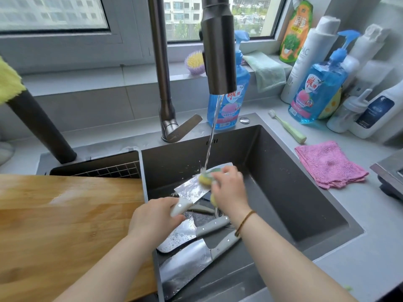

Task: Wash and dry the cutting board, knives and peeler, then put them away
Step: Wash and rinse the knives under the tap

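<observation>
Washing step, first knife. The left grip [154, 216] is curled round the pale handle of a broad knife [192, 188] and holds it over the sink [283, 171], blade tilted up and away toward the water [212, 131] falling from the tap [218, 51]. The right grip [229, 188] is closed on a yellow-and-green sponge [206, 177] and presses it against the far half of the blade, just where the stream lands. Blur at this hand suggests a scrubbing stroke.

Two more knives [185, 249] lie on the sink floor beneath the forearms, side by side, blades toward the near left corner, both beaded with water. A pale, elongated object lies partly hidden under the held knife; whether it is the peeler cannot be told. The board [65, 225] rests at the left, its right edge at the sink's rim, its surface showing a wet sheen. A folded pink cloth [329, 164] lies on the bench [359, 236] to the right of the sink, well apart from the knives.

Judged stage: early. One knife is being scrubbed; drying and putting away are not yet begun.

Next move, as judged: turn the blade over by the handle to scrub and rinse the other face, keeping the sponge hand behind the cutting edge, since a wet handle may slip. The knife then needs a place clear of the sink before the next is lifted.
</observation>
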